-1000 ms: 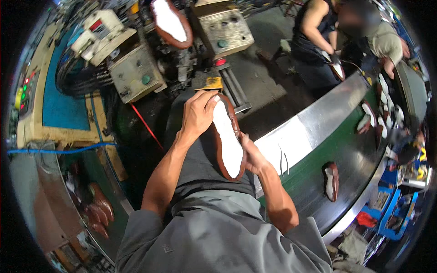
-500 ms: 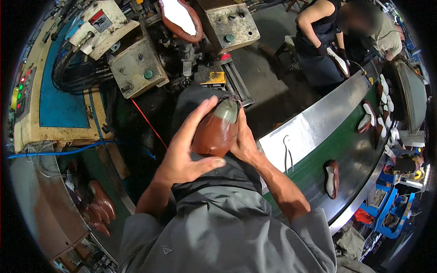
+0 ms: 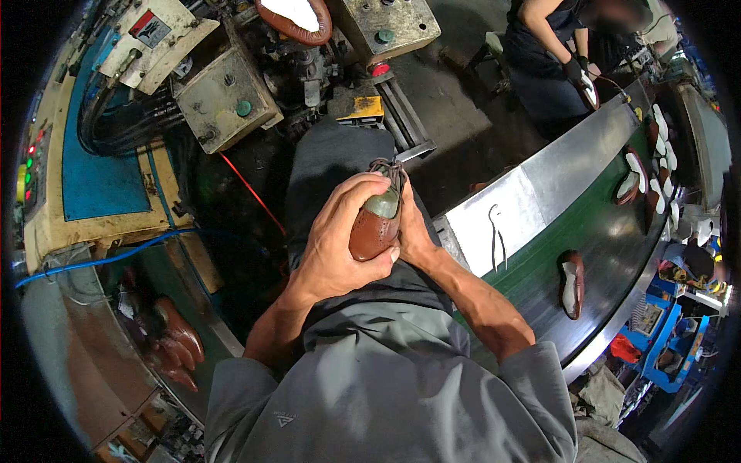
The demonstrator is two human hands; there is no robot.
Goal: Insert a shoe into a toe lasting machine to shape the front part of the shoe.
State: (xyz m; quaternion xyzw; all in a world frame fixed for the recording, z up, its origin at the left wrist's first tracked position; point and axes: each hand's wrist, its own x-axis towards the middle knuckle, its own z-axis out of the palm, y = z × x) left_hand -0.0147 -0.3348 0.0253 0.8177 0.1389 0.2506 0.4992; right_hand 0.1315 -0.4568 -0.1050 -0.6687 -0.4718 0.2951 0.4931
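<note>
Above my lap I hold a brown leather shoe upper (image 3: 370, 235) with a green-grey tongue area and dark laces at its far end. My left hand (image 3: 336, 239) wraps round its left side, thumb across the near end. My right hand (image 3: 414, 228) presses along its right side, with most of its fingers hidden behind the upper. To the right, a pair of metal pincers (image 3: 495, 228) lies on a shiny metal ledge (image 3: 540, 181). A single brown shoe (image 3: 572, 287) with a pale sole rests on the green conveyor belt (image 3: 529, 282).
Ahead stands a machine with grey control boxes (image 3: 228, 100) and a pale-soled shoe (image 3: 297, 19) mounted on it. Several brown shoes (image 3: 176, 339) lie in a trough at left, below a blue hose (image 3: 131, 251). A gloved co-worker (image 3: 544, 65) handles a shoe beyond the belt.
The shoe upper has turned in my hands, so its laces and perforated leather show more. My left hand has closed further round it. The whole view has shifted slightly.
</note>
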